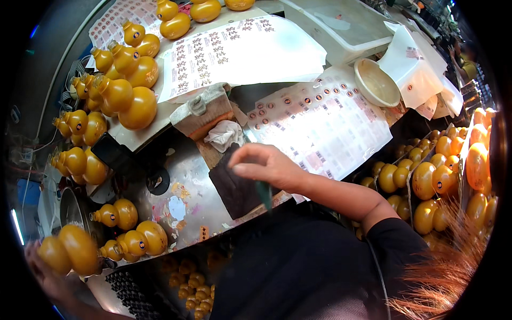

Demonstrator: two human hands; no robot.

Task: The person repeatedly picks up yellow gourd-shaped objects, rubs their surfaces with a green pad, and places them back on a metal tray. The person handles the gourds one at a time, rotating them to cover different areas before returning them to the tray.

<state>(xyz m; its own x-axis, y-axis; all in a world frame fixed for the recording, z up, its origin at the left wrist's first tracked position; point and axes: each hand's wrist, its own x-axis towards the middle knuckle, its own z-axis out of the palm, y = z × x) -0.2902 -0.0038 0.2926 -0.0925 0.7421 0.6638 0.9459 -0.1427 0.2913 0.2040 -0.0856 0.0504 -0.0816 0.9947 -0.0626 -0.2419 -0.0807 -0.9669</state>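
Note:
At the far left edge, my left hand [45, 272] is wrapped round a glossy amber gourd-shaped bottle [72, 249], beside the front row of bottles. My right hand [269, 166] hovers over a dark cloth [234, 189] at the bench's front, thumb and forefinger curled close together. A dark green flat piece [263, 195], blurred, juts down from below its palm; its kind cannot be made out. Close to the left hand stand more gourd bottles [149, 237] bearing small round dark labels. A crumpled white cloth [225, 136] lies just beyond the right hand.
Printed decal sheets [341, 128] spread over the bench, with a pale bowl [377, 82] on one corner. A folded towel [200, 109] sits mid-bench. Behind a dark upright device [114, 152], several bottles line the left. Racks of gourd bottles [426, 178] stand at right; a metal basin [74, 210] is left.

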